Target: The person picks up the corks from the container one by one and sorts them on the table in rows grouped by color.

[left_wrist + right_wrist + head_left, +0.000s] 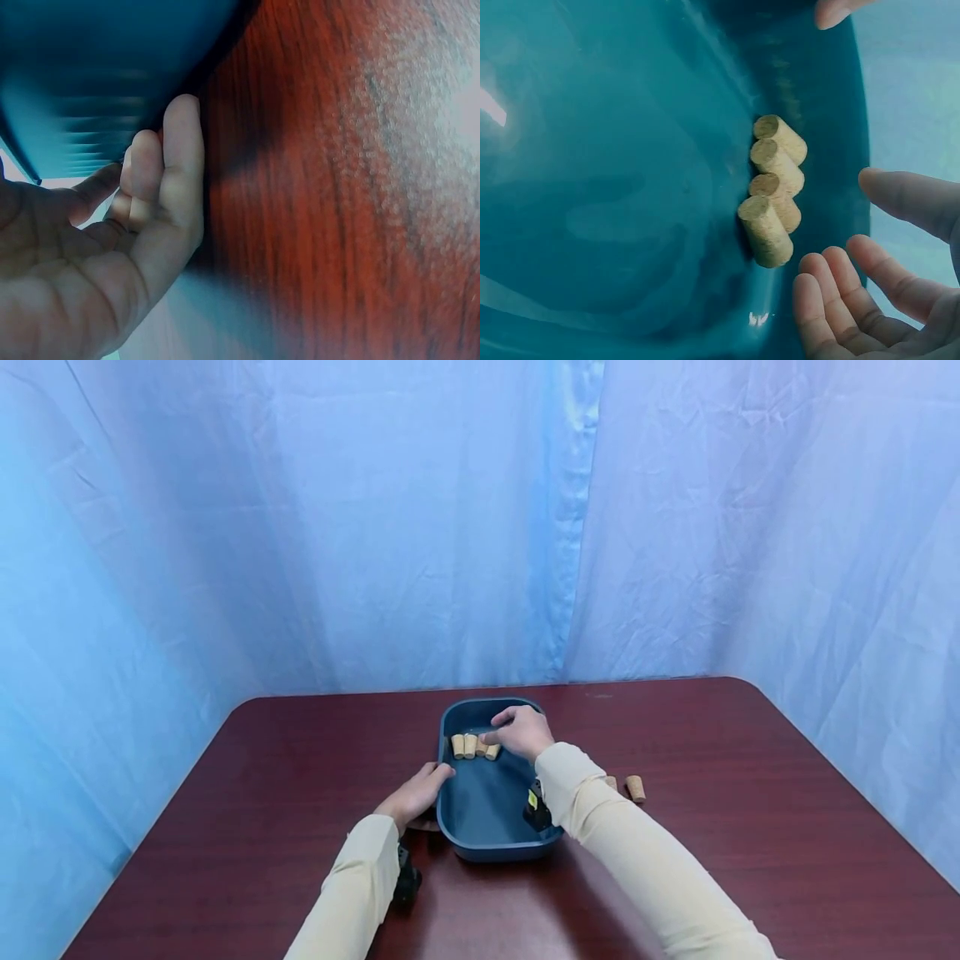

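Observation:
A dark blue, round-cornered tray [483, 806] lies on the table, long side pointing away from me. Inside it, several tapered corks [769, 232] form a row against one side wall. My left hand [420, 793] holds the tray's left rim, thumb over the edge. In the left wrist view its fingers [182, 142] curl against the outer wall, low by the tabletop. Over the tray hovers my right hand [521, 732], close to the corks. Its fingers [836, 292] are spread apart and relaxed, with nothing between them in the right wrist view.
On the dark red wooden table [315, 760], a loose cork [635, 788] lies right of the tray. Another cork [611, 782] beside it is partly hidden by my right sleeve. Light blue curtains [450, 527] hang around the table's far side and flanks.

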Demonstrator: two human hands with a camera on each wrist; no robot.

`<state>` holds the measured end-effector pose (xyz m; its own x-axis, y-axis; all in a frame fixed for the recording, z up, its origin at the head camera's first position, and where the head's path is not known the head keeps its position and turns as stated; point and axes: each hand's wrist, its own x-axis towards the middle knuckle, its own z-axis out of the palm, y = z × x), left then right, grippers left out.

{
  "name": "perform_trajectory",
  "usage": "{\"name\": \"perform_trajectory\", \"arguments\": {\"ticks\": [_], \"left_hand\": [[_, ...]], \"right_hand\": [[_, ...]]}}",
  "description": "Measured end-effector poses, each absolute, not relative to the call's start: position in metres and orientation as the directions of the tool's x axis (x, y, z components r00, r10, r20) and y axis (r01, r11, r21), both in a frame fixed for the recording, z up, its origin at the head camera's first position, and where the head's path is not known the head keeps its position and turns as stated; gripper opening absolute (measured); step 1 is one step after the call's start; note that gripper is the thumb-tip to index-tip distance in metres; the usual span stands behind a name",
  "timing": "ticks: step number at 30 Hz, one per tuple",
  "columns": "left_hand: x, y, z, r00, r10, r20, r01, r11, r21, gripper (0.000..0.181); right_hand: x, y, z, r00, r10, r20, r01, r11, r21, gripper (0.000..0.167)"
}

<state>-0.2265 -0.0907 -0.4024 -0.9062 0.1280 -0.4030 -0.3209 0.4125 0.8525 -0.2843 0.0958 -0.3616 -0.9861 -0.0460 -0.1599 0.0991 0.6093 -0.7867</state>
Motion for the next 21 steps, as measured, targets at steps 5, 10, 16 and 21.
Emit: {"name": "perform_trajectory", "arguments": {"ticks": [5,10,16,21], "left_hand": [[-0.227,-0.09,-0.404,-0.904,0.127,-0.408,-0.329,0.403,0.854,0.064],[-0.228,-0.09,-0.403,-0.906,0.126,-0.403,-0.326,0.399,0.857,0.064],[-0.227,-0.089,-0.403,-0.908,0.125,-0.4,-0.322,0.404,0.856,0.064],[-0.227,-0.09,-0.403,-0.91,0.122,-0.396,-0.316,0.411,0.855,0.064]], "right_hand": [[-0.286,0.094,-0.367,-0.985,-0.043,-0.165,0.096,0.663,-0.742,0.037],[-0.289,0.093,-0.369,-0.985,-0.048,-0.166,0.085,0.7,-0.709,0.038],[-0.294,0.091,-0.373,-0.982,-0.044,-0.184,0.084,0.769,-0.634,0.037],[-0.299,0.09,-0.379,-0.978,-0.05,-0.205,0.088,0.788,-0.61,0.039]]}}
